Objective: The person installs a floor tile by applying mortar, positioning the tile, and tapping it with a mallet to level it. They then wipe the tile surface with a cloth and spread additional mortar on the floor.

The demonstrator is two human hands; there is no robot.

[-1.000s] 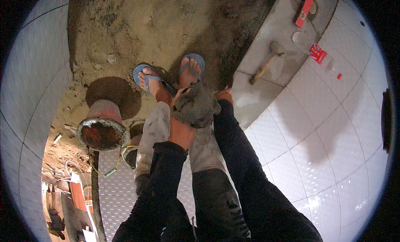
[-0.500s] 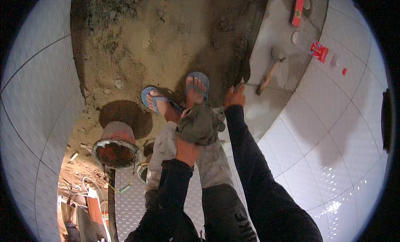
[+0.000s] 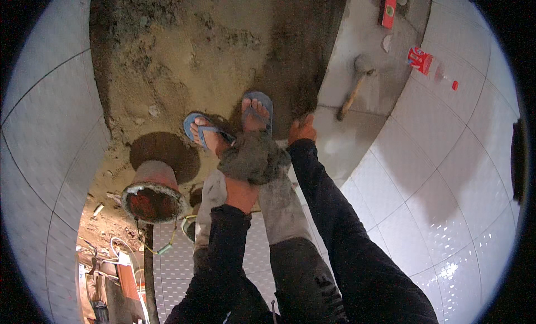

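My left hand grips a crumpled dark grey cloth above my sandalled feet; its fingertips are covered by the cloth. My right hand is at the edge of the grey tile strip with fingers curled, a small dark shape at the fingertips that I cannot make out. Just up and right of it, a mallet with a wooden handle lies on the tiles. Sand and wet dark mortar cover the floor left of the strip.
A red level and a plastic bottle with a red label lie at upper right. A mortar-crusted bucket stands left of my legs, with cables beyond. White tiled walls curve along both sides.
My right hand has come out from behind the cloth to the tile edge, then shifted slightly back. My left hand still holds the cloth. The view has shifted a little.
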